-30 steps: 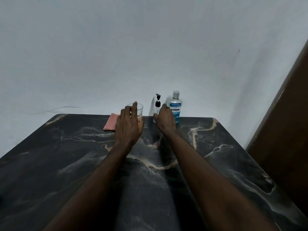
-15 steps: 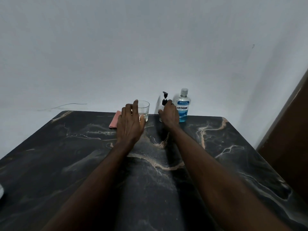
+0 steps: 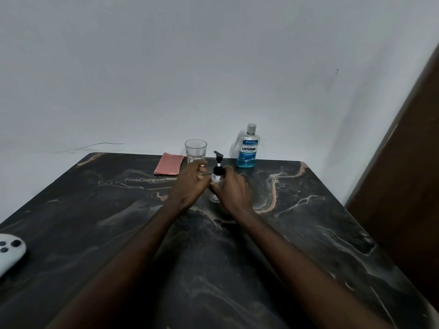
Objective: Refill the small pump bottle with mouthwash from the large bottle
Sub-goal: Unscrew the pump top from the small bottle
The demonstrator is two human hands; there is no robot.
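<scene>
The small clear pump bottle (image 3: 217,176) with a black pump head stands upright on the dark marble table (image 3: 118,222), pulled toward the middle. My right hand (image 3: 231,189) wraps around its body from the right. My left hand (image 3: 190,184) is just left of it, fingers spread and close to the pump collar; whether it touches is unclear. The large mouthwash bottle (image 3: 248,146), capped, with a blue label and a low level of blue liquid, stands at the table's far edge behind my right hand.
An empty drinking glass (image 3: 195,151) stands at the far edge left of the mouthwash bottle. A folded pink cloth (image 3: 169,164) lies left of the glass. A white controller (image 3: 9,252) sits at the left edge. A brown door fills the right side.
My right hand has taken the pump bottle from the far edge and drawn it nearer. My left hand moved from in front of the glass to the bottle's left side.
</scene>
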